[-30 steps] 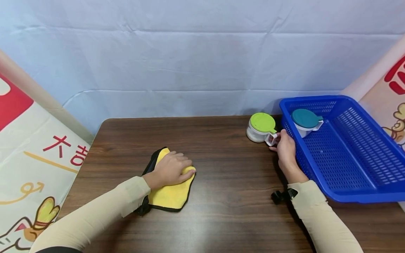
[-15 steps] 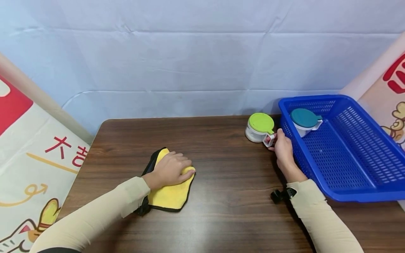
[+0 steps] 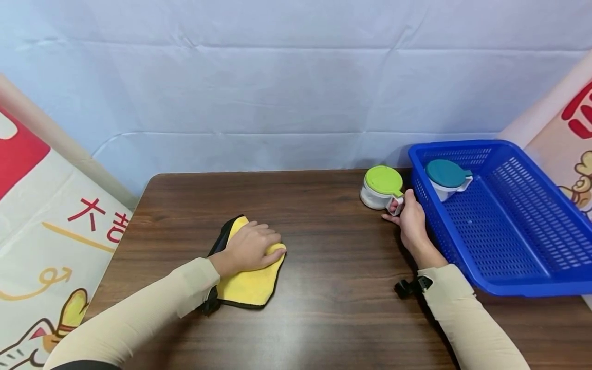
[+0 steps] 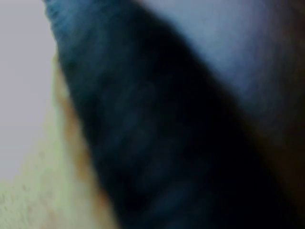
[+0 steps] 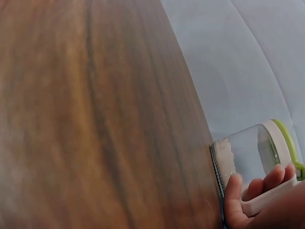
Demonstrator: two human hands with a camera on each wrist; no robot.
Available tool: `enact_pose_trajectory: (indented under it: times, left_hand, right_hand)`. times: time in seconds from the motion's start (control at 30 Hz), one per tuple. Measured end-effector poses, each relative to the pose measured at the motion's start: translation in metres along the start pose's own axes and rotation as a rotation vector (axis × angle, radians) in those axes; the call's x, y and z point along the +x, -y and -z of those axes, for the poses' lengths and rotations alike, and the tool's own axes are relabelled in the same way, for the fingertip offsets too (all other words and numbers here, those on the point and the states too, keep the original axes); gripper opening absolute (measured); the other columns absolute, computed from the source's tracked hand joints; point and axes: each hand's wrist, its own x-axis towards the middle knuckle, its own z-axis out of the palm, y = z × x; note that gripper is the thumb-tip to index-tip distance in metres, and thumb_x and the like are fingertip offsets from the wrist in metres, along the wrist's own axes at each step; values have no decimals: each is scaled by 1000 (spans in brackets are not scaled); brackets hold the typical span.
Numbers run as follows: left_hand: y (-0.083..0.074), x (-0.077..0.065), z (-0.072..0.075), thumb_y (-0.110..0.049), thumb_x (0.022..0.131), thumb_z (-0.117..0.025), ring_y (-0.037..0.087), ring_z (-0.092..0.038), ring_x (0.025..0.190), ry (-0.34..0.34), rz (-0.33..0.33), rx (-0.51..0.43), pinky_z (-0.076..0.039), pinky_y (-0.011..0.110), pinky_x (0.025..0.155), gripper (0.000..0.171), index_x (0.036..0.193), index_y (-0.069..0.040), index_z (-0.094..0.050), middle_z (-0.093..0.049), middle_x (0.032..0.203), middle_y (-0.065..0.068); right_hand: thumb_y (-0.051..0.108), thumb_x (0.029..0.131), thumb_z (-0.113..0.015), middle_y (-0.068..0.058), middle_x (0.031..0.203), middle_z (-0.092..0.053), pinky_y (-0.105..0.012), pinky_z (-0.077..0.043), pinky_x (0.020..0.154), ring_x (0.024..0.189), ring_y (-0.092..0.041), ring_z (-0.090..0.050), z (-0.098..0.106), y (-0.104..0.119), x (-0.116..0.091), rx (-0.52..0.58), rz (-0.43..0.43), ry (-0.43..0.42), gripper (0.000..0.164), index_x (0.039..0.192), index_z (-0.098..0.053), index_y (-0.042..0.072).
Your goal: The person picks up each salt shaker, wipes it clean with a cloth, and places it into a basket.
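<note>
My left hand (image 3: pixel 252 247) lies palm down on a yellow cloth (image 3: pixel 247 290) with black edging, its fingers spread loosely over it. On the right, my right hand (image 3: pixel 414 222) holds the white handle of a clear seasoning jar (image 3: pixel 383 186) with a lime-green lid. Fingers pass through that handle, and one finger sticks out to the left below it. In the right wrist view, pale contents show low in the seasoning jar (image 5: pixel 250 152), and curled fingertips (image 5: pixel 274 177) appear at its handle. A dark blurred band fills most of the left wrist view.
A blue plastic basket (image 3: pixel 472 257) stands right beside my right hand. Inside it, at the back left, is a similar jar with a teal lid (image 3: pixel 445 173). The brown wooden table (image 3: pixel 324 308) meets a pale cloth backdrop (image 3: pixel 277 103) behind; printed sheets hang at both sides.
My right hand has shifted slightly left at the jar's handle, and one finger now reaches farther out beneath it. The left hand and the cloth have stayed put.
</note>
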Motion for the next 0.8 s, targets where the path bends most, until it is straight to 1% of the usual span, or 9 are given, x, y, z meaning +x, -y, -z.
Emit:
enact_pose_trajectory:
  times: [0.07,0.23,0.43,0.53,0.8]
  left_hand:
    - [0,0,0,-39,99,-62,9,-34,56,5,3,3,-28,29,59,29,75,-24,-57,-41,61,-11]
    - [0,0,0,-39,99,-62,9,-34,56,14,10,3,-29,29,59,30,74,-24,-55,-40,61,-11]
    - [1,1,0,-39,99,-62,9,-32,56,16,11,-4,-28,28,59,30,74,-25,-54,-38,60,-11]
    - [1,0,-1,-38,99,-62,8,-32,56,8,6,-8,-28,28,60,29,74,-25,-55,-38,61,-11]
    - [2,-1,-3,-39,99,-62,8,-30,56,7,5,-2,-26,28,59,30,74,-25,-54,-35,61,-12]
  right_hand:
    - [38,112,-31,3,71,-52,-25,-57,65,70,-9,-53,0,-2,1,21,1,8,51,76,-53,10]
    - [36,112,-30,3,66,-51,-23,-55,63,64,-9,-51,0,-5,3,35,6,2,53,71,-52,11]
    - [34,112,-31,4,63,-45,-22,-52,61,61,-11,-46,-4,-5,5,59,20,-61,53,67,-46,12]
    - [32,112,-31,4,61,-40,-22,-49,59,58,-11,-42,-5,-6,5,64,45,-88,52,65,-41,12]
    - [32,112,-32,3,60,-33,-23,-44,57,56,-13,-33,-9,-5,0,89,62,-104,53,64,-33,11]
